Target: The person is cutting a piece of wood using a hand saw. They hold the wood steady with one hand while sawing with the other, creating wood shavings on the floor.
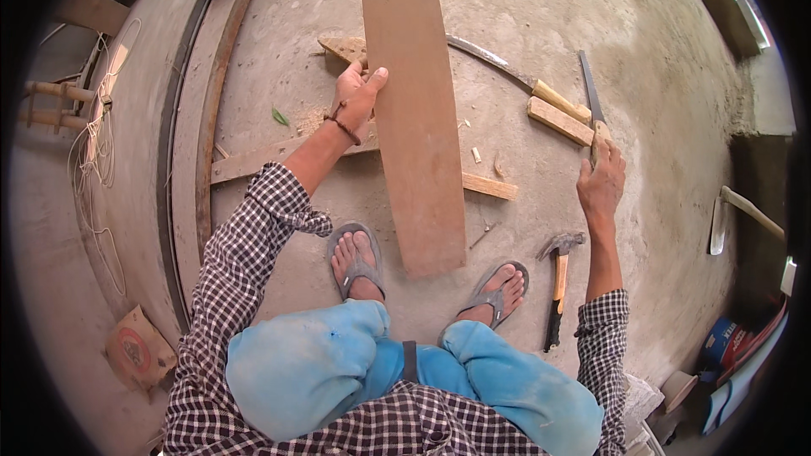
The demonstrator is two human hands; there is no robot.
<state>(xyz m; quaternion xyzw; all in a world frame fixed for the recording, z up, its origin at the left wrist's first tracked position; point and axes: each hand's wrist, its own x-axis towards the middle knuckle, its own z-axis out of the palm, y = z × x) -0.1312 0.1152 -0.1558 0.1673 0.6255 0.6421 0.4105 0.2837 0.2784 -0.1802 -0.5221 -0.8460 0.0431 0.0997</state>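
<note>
My left hand [358, 95] grips a long brown wooden board [414, 118] by its left edge, thumb on the face and fingers behind. The board slants across the middle of the view, in front of a wooden strip lying on the floor. My right hand [601, 176] is closed round the wooden handle of a handsaw [590, 84], whose narrow dark blade points away from me. Beside the saw handle lie a short wood block [560, 122] and a long curved blade with a wooden handle [507, 67]. A claw hammer [559, 287] rests nearer to me.
A wooden strip [490, 187] lies under the board, with a pointed wood piece [342, 48] farther off. Wood chips and a green leaf [280, 116] are scattered about. My sandalled feet flank the board's lower end. A long-handled tool [748, 211] leans at right; a ledge runs along the left.
</note>
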